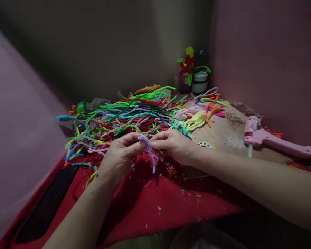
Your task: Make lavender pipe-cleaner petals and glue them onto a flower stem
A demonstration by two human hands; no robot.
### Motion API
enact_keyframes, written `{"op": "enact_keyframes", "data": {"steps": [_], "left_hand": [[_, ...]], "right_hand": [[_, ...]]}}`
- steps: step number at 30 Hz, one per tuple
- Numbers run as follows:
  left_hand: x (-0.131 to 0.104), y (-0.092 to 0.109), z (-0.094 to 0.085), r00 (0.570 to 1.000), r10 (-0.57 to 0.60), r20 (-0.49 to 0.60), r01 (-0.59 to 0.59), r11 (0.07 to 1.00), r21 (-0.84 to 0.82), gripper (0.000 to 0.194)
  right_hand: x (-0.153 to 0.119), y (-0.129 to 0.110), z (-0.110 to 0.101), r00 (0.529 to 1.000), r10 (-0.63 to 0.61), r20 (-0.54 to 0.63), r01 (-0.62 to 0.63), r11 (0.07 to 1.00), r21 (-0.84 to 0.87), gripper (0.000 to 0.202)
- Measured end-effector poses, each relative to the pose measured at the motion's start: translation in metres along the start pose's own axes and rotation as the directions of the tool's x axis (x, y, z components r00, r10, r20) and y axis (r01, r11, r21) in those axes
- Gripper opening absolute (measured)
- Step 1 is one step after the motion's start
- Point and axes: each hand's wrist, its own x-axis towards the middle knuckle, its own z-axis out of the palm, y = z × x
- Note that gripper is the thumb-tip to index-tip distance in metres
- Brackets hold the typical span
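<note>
A lilac pipe cleaner (149,152), bent into a curve, is pinched between my two hands above the front of the table. My left hand (123,150) grips it near its upper end with thumb and forefinger. From the other side my right hand (172,143) pinches the same piece, its lower fingers curled and partly hidden. One end of the lilac piece hangs down free. Right behind my hands lies a big heap of pipe cleaners (129,112) in green, red, pink, purple and blue.
A pink hot glue gun (274,136) rests at the right. A pale lidded cup (200,81) stands at the back by a red fuzzy flower (187,65). Yellow looped pieces (195,121) lie on a brown board (220,135). A black flat object (46,205) lies on the red cloth (176,204).
</note>
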Motion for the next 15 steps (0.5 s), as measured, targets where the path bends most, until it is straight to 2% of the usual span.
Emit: {"op": "enact_keyframes", "data": {"steps": [6, 15], "left_hand": [[-0.003, -0.003, 0.007, 0.996, 0.07, -0.061, -0.073, 0.996, -0.052, 0.011], [-0.005, -0.01, 0.016, 0.98, 0.132, -0.148, -0.142, 0.988, -0.064, 0.014]], "right_hand": [[0.002, 0.002, 0.0, 0.999, 0.037, -0.008, -0.037, 0.997, 0.073, 0.018], [0.001, 0.001, 0.0, 0.999, 0.039, -0.024, -0.036, 0.99, 0.139, 0.017]]}}
